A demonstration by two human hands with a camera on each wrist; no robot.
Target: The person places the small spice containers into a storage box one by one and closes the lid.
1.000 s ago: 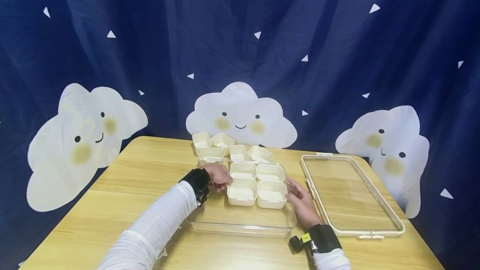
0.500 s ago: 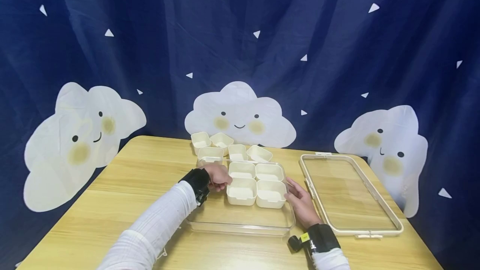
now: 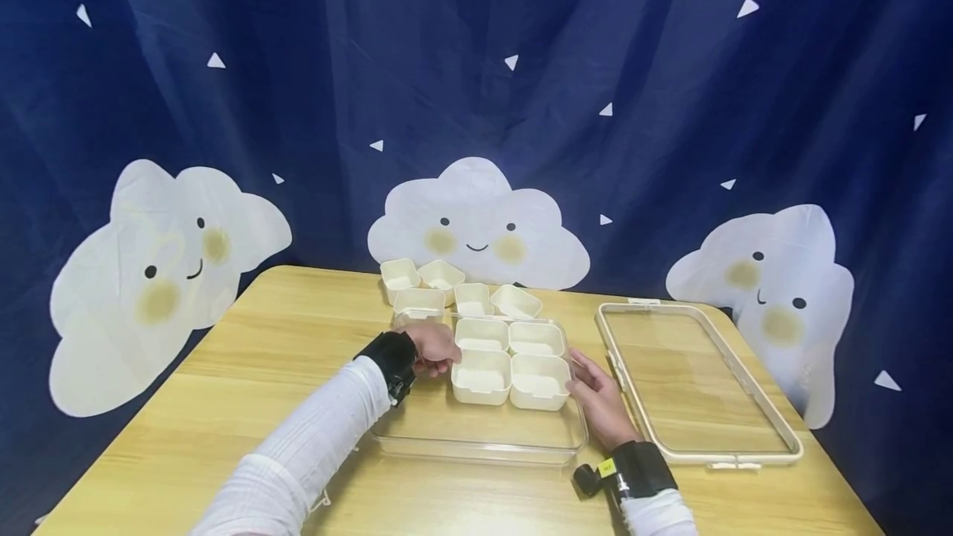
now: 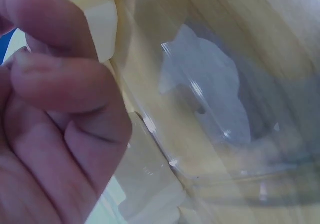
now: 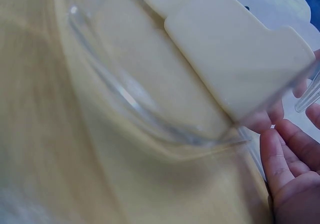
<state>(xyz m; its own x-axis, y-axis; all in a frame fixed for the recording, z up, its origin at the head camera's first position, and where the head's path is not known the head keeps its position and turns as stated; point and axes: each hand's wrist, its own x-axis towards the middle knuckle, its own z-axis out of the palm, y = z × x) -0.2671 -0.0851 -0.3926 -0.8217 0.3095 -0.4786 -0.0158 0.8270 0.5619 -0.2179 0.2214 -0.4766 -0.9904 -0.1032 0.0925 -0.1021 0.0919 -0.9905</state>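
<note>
Cream cups, front-left [image 3: 481, 379], front-right [image 3: 539, 383] and two behind, stand together in a clear rectangular box [image 3: 476, 445]. They fill its far right part. My left hand [image 3: 433, 346] reaches over the box with curled fingers, thumb and index finger meeting at the front-left cup's left rim. The left wrist view shows the thumb [image 4: 65, 83] folded toward the index finger, which hides the contact. My right hand [image 3: 603, 408] rests at the box's right wall, beside the front-right cup. Its fingers look fairly straight in the right wrist view, some seen through the clear wall.
Several more cream cups, among them a squarish one [image 3: 472, 300] and an angled one [image 3: 517, 302], stand behind the box. A clear lid with a cream frame [image 3: 730, 460] lies at the right on the wooden table [image 3: 246, 354]. A dark blue curtain [image 3: 328, 64] hangs behind.
The hands and cups hold nearly the same places throughout. Only a slight shift of the whole head view shows.
</note>
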